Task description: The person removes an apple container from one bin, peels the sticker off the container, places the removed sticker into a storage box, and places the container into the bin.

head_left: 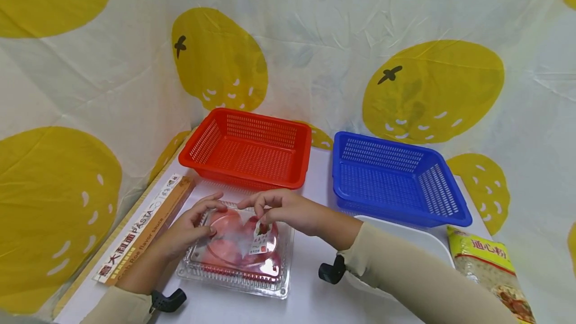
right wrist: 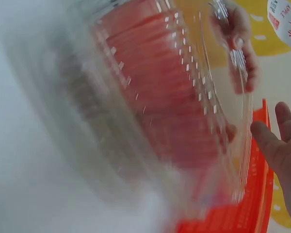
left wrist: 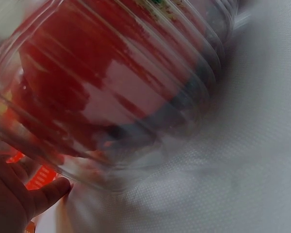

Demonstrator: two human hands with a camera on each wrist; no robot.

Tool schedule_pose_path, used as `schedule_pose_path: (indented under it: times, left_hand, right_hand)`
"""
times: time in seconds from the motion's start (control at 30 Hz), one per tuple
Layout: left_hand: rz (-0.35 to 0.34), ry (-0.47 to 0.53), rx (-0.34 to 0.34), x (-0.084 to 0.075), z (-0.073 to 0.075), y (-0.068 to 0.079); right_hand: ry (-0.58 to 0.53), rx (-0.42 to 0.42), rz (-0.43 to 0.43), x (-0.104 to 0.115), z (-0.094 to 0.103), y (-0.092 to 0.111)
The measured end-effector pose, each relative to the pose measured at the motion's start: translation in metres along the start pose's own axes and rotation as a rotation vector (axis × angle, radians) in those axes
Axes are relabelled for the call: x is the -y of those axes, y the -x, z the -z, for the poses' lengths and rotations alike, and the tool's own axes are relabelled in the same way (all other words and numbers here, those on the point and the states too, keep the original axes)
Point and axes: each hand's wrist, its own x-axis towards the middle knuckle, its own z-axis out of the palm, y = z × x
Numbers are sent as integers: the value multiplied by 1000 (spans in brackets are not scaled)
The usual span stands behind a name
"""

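Note:
A clear plastic clamshell box (head_left: pixel 234 286) of red apples (head_left: pixel 225 251) stands on the table, its lid down over the fruit. At its left side, my left hand (head_left: pixel 191 229) rests thumb and fingers, loosely spread, on the lid's edge. My right hand (head_left: pixel 288 211) is over the lid's right half, pinching the top of a white paper label (head_left: pixel 258 248) between thumb and finger. Printing on the label (right wrist: pixel 284 22) reads APPLE in the right wrist view, where it stands apart from the box. The left wrist view shows the box's ribbed side, blurred.
Behind the box stands a red basket (head_left: pixel 252 184), with a blue basket (head_left: pixel 382 204) to its right. A pasta box (head_left: pixel 144 234) lies along the left. Partly under the right sleeve is a white tray (head_left: pixel 423 236); a macaroni bag (head_left: pixel 483 259) lies at far right.

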Motion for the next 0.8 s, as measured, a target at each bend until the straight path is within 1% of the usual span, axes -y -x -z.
schedule_pose_path:
  times: [0.1,0.2,0.4,0.43,0.5,0.63,0.73,0.8]
  left_hand:
    - [-9,4,1,0,1,0]
    - [-20,3,3,-1,0,0]
    - [-32,-13,-3,-3,0,0]
    - [-33,-17,-3,-3,0,0]
    - [-34,-25,-4,-4,1,0]
    - [-31,-37,-3,-3,2,0]
    - [-32,-41,2,-2,2,0]
    - [-26,-43,7,-2,2,0]
  right_hand:
    - [-14,-16,14,-3,10,15]
    - [-26,-32,23,-7,22,35]
    - [-47,-62,-27,-18,52,83]
    - [-50,-64,-22,-20,58,91]
    - [-57,-60,-12,-23,68,105]
    - [-94,-24,-6,-28,84,131]
    - [-134,6,-52,-32,93,151]
    - [-163,26,-66,-38,100,162]
